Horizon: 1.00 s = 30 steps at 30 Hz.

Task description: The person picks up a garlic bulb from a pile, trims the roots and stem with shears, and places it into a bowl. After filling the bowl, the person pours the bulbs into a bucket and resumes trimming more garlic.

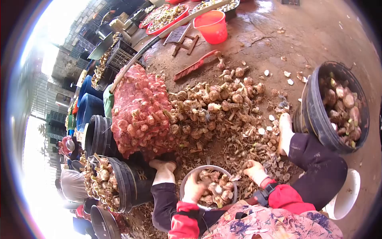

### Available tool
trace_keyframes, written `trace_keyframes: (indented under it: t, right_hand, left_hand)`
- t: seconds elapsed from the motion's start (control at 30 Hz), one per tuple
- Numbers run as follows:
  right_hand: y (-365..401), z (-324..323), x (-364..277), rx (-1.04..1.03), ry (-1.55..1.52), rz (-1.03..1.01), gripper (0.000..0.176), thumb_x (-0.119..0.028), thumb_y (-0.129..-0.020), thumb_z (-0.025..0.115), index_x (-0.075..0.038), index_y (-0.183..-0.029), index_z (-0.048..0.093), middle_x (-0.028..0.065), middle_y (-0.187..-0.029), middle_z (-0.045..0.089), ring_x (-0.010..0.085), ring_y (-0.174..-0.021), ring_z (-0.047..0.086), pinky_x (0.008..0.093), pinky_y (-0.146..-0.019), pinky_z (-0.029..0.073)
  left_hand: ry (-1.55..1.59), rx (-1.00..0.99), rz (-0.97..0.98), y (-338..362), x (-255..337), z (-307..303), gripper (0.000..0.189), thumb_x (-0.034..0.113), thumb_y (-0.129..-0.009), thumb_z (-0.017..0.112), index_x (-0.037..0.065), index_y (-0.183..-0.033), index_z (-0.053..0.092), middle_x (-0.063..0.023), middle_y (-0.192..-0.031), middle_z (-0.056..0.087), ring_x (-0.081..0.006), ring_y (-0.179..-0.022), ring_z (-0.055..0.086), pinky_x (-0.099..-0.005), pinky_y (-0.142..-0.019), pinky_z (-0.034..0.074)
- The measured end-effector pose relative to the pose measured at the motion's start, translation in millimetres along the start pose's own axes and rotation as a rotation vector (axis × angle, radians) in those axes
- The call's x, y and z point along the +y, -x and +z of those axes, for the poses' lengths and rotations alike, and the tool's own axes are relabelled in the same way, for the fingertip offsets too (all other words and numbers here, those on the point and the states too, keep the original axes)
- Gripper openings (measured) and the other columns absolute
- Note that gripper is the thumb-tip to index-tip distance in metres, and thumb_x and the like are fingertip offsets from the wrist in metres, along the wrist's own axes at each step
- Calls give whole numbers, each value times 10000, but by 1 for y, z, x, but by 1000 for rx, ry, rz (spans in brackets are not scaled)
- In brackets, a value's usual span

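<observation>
Head view: we look down past a patterned apron (pixel 274 221) at two bare hands beside a pale bucket (pixel 235 193) set between the legs. Garlic bulbs (pixel 218 189) lie inside it, close to the rim.

Left hand (pixel 193 188): over the bucket's left side, blurred. We cannot tell whether it grips a bulb. Right hand (pixel 254 171): just outside the right rim, fingers bent, thumb close to them; whether something small is pinched there we cannot tell.

About them: dry husks (pixel 242 149) over the ground, and a garlic heap (pixel 217 97) beyond, touching a red net sack (pixel 139 115). A black bucket (pixel 312 105) of bulbs stands by the right knee (pixel 324 163); another black bucket (pixel 133 185), on the left, is filled to its brim.

Risks, as we judge them: the pale bucket looks well filled, so a wrist or sleeve knocking its rim could send bulbs over the side. Loose husks beneath might let it tip if a leg shifts. The right knee, so near its bucket, could jolt that too. Bulbs on the heap's near edge could roll if the left foot (pixel 164 169) pushes in. Scraps from the ground could mix with bulbs dropped there.
</observation>
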State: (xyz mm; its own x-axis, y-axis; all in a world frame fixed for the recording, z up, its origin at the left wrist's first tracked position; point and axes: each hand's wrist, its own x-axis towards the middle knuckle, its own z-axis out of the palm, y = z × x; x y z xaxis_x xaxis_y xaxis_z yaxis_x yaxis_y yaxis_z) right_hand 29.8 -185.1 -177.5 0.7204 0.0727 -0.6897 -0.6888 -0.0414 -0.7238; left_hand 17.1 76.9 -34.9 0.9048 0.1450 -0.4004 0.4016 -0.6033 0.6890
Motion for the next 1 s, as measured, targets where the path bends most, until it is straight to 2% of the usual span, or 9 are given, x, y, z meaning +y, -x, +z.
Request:
trace_keyframes:
  t: [0.03,0.17,0.23,0.33,0.37,0.47,0.63,0.87,1.0]
  right_hand:
    - [-3,5,6,10,-15,-18,232,-15,-674,672,-70,-898,655,0,-720,615,106,-616,520,271,-569,440]
    - [-6,11,11,-37,-102,-131,207,21,-699,689,-35,-894,645,-1,-759,629,88,-688,539,249,-634,460]
    - [-11,14,10,-88,-205,-140,192,26,-710,687,-22,-891,644,12,-782,645,98,-705,565,254,-654,475]
    - [3,9,-31,-39,-80,39,171,38,-716,694,-17,-870,645,25,-787,660,114,-714,589,261,-686,494]
    - [8,8,-47,-5,-69,73,187,35,-689,723,-21,-851,648,28,-782,663,118,-706,590,266,-689,497]
    - [-1,6,-39,16,-114,81,207,36,-665,741,-25,-840,649,26,-771,663,120,-699,591,266,-693,499]
    - [-3,8,-31,25,-220,58,188,30,-678,708,-52,-839,656,-29,-690,592,80,-617,513,233,-577,427]
    - [5,7,-51,24,-629,-250,451,-64,-826,722,-29,-1245,560,52,-1050,627,155,-803,621,302,-700,532]
    - [39,-9,-118,-91,-693,-349,559,-153,-881,685,-53,-1380,454,105,-1224,597,142,-777,635,278,-647,534]
  left_hand:
    - [326,26,-153,-27,25,-3,641,216,-750,775,-12,-1284,504,-93,-1058,641,-190,-986,629,-275,-888,481]
    - [307,331,137,-203,35,-6,425,141,-851,661,-1,-1242,573,-113,-1073,652,-173,-972,591,-285,-895,453]
    - [221,610,140,-304,23,7,638,279,-841,679,21,-1377,446,-177,-1158,633,-249,-1049,601,-333,-924,448]
    - [-152,438,-286,-354,72,-8,1062,547,-730,687,82,-1514,142,-276,-1262,560,-384,-1155,566,-429,-980,424]
    - [-92,374,-398,-369,72,-6,1038,464,-742,716,139,-1524,116,-276,-1273,553,-375,-1154,571,-428,-976,436]
    - [-177,288,-351,-328,98,1,960,273,-729,736,221,-1511,182,-231,-1225,598,-349,-1149,577,-417,-948,461]
    - [-163,467,375,-262,14,40,729,18,-644,668,148,-1328,453,-179,-1125,623,-341,-1059,600,-391,-927,468]
    - [1044,8,98,-117,57,69,769,-136,-675,707,107,-1334,395,-98,-1188,556,-203,-1088,541,-321,-932,479]
    - [444,-96,407,-88,63,107,797,-13,-677,813,117,-1354,412,-65,-1160,586,-177,-1052,580,-300,-918,482]
